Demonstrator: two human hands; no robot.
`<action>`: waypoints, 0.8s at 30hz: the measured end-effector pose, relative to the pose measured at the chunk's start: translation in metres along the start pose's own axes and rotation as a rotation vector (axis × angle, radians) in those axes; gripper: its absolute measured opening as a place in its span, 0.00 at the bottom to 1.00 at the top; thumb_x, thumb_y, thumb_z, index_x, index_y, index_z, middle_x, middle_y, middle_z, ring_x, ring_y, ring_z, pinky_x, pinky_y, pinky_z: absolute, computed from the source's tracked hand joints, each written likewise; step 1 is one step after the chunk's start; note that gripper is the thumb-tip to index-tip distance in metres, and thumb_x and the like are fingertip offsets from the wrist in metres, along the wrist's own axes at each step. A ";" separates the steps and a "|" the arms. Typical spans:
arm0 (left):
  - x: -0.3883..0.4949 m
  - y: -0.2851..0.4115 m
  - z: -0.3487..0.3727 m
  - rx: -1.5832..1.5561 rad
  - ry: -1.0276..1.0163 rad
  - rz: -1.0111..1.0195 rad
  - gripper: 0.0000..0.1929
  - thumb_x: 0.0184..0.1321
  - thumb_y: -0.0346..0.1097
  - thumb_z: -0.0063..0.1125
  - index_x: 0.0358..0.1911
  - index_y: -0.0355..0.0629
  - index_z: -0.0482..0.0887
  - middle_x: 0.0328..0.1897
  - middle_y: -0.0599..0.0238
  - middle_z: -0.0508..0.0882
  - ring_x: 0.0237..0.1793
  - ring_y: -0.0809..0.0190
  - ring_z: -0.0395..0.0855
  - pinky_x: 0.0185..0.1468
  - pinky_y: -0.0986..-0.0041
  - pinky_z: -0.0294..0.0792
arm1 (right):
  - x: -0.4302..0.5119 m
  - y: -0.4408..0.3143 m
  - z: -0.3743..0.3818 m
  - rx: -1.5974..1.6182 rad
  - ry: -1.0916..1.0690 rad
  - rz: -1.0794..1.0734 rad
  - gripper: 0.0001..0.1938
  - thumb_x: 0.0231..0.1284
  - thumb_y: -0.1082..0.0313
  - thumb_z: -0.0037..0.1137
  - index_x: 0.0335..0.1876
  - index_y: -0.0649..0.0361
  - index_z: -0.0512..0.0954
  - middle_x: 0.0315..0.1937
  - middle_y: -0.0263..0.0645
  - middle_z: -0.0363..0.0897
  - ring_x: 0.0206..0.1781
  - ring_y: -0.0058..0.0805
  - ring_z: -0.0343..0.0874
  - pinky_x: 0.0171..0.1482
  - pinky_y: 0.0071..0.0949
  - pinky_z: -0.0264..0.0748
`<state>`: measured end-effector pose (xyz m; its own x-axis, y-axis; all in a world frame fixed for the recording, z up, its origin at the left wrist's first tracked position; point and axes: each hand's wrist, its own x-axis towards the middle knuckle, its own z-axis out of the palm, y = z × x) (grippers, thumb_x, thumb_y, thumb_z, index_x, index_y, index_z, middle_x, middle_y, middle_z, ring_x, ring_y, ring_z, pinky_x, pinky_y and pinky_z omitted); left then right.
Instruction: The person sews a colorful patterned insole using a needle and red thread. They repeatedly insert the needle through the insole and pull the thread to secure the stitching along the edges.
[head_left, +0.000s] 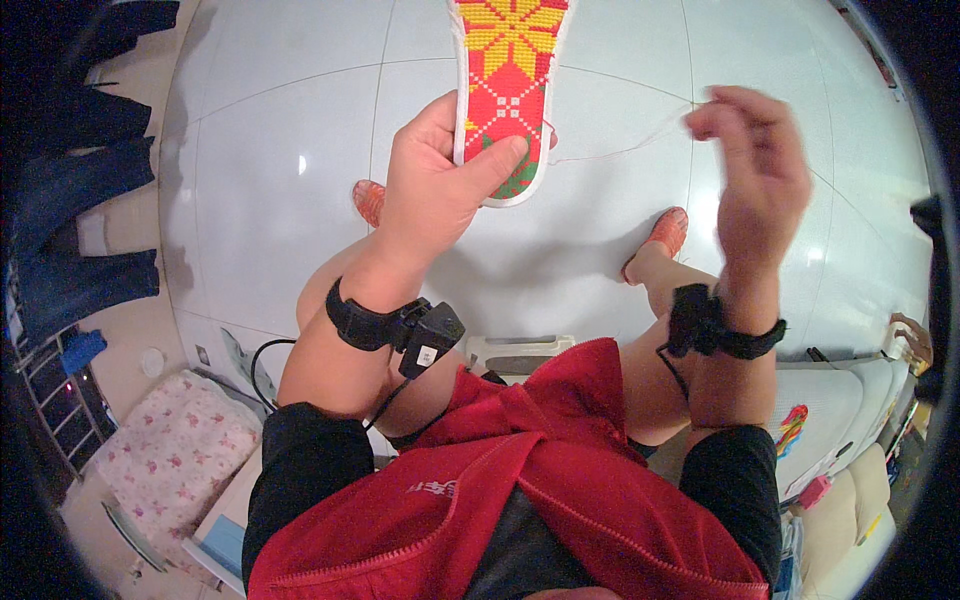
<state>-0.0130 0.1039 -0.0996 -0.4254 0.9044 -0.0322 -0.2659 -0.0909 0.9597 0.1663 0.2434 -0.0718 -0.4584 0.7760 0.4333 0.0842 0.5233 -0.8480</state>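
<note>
My left hand (439, 176) grips an embroidered shoe insole (510, 79) by its lower end, thumb on the front face and fingers behind. Yellow, red, green and white cross-stitches cover the insole inside a white border, and its top runs out of the picture. A thin reddish thread (626, 152) stretches from the insole's right edge to my right hand (757, 150), which is raised to the right and blurred. The thread ends at the pinched thumb and fingertips; whether a needle is there too is too blurred to tell.
Below lies a pale tiled floor (300, 225). Dark trousers (90, 217) hang at the left, above a floral cloth (180, 442). On the right, a pale padded seat (817, 405) carries a bundle of colored thread (793, 430), with a small pink object (815, 491) nearby.
</note>
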 end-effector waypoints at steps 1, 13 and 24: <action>0.000 -0.002 0.000 0.008 0.001 0.004 0.12 0.58 0.26 0.55 0.45 0.32 0.75 0.42 0.58 0.83 0.41 0.68 0.82 0.45 0.76 0.74 | -0.005 -0.007 0.009 -0.094 -0.060 -0.035 0.04 0.56 0.77 0.55 0.37 0.61 0.79 0.31 0.35 0.80 0.33 0.21 0.78 0.39 0.18 0.75; -0.003 -0.001 0.003 0.050 0.046 0.046 0.15 0.54 0.25 0.60 0.45 0.32 0.75 0.42 0.60 0.82 0.41 0.70 0.81 0.46 0.77 0.73 | -0.019 -0.023 0.032 -0.099 -0.260 -0.130 0.12 0.44 0.85 0.58 0.35 0.60 0.82 0.26 0.33 0.75 0.28 0.19 0.72 0.30 0.17 0.69; -0.004 -0.001 0.003 0.059 0.045 0.062 0.14 0.54 0.26 0.60 0.44 0.32 0.75 0.41 0.61 0.83 0.40 0.70 0.81 0.45 0.78 0.73 | -0.019 -0.021 0.036 -0.115 -0.261 -0.171 0.11 0.44 0.84 0.58 0.34 0.60 0.81 0.25 0.32 0.74 0.26 0.18 0.71 0.28 0.16 0.68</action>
<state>-0.0082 0.1017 -0.0997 -0.4782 0.8781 0.0163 -0.1867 -0.1198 0.9751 0.1419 0.2050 -0.0738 -0.6845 0.5649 0.4608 0.0791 0.6859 -0.7234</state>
